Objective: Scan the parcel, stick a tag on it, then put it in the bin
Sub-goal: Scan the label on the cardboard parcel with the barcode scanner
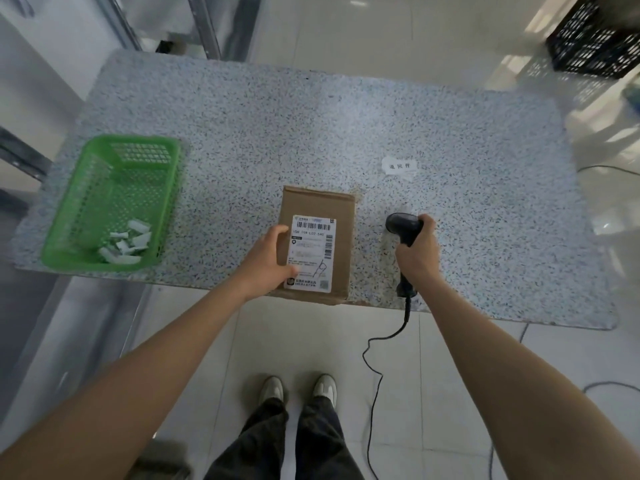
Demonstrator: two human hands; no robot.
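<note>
A brown cardboard parcel (pixel 341 216) lies flat at the table's front edge, its white shipping label (pixel 311 252) with a barcode facing up. My left hand (pixel 268 259) grips the parcel's left side, thumb on the label's lower corner. To its right, my right hand (pixel 417 249) is closed around the handle of a black barcode scanner (pixel 401 225), whose head points left, away from me, just above the table. A white tag (pixel 398 167) with printed characters lies on the table beyond the scanner.
A green plastic basket (pixel 86 202) holding several white paper scraps stands at the table's left front. The speckled table (pixel 311 126) stretches beyond. A black crate (pixel 595 39) sits on the floor at the far right. The scanner's cable (pixel 372 368) hangs down by my legs.
</note>
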